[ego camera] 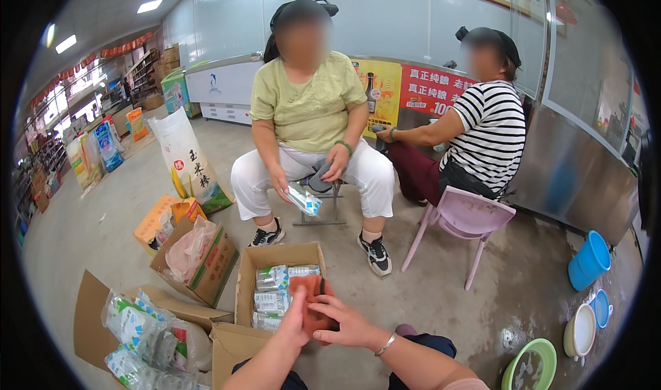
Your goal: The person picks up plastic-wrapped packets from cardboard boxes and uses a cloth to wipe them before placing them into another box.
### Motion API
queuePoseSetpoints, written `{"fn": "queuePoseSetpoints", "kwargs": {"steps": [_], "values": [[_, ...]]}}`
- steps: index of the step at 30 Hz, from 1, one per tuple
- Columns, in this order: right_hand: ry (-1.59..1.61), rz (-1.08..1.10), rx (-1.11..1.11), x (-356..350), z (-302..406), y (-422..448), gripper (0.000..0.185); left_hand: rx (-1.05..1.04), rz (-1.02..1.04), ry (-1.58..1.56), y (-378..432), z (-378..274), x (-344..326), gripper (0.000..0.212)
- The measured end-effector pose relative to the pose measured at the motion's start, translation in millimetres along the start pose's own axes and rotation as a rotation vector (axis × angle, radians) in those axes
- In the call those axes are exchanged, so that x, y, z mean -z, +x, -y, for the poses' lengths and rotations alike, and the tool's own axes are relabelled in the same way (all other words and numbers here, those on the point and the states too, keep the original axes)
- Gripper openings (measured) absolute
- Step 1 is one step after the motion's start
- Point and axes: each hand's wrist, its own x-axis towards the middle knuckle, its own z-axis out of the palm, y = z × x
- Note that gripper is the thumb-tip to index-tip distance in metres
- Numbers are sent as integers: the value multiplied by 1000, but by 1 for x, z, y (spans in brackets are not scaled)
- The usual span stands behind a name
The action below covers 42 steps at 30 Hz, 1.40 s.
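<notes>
My left hand and my right hand hold a folded orange-red cloth item between them, with a dark part showing at its edge. A silver bracelet is on my right wrist. Just beyond and to the left of my hands, an open cardboard box holds several clear plastic packets with blue and green print. Across from me, a seated person holds a similar packet in one hand and a dark grey item in the other.
At lower left, an open carton holds more clear packets. A box with pink plastic and a large white sack stand beyond. Another person in stripes sits near a pink chair. Basins and a blue bucket stand right.
</notes>
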Motion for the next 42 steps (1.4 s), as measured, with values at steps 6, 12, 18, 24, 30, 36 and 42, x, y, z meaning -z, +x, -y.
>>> {"fn": "queuePoseSetpoints", "kwargs": {"steps": [6,12,18,24,30,36,42], "values": [[-121,-65,-193,-1,-4,-15,42,-31,-116,-166,26,31,4,34],[4,-152,-440,4,-31,-8,35,-219,-162,133,57,23,35,36],[1281,-525,-681,5,-73,-7,42,-666,37,1404,36,36,-35,36],[1287,-364,-881,-9,-54,2,42,-618,-54,873,54,28,15,20],[656,-312,-541,-2,-27,1,44,-364,-60,484,58,44,20,30],[382,-187,-555,7,-46,3,40,-436,-261,543,69,30,15,22],[466,-116,-579,21,-29,9,39,7,0,424,62,6,30,24]]}}
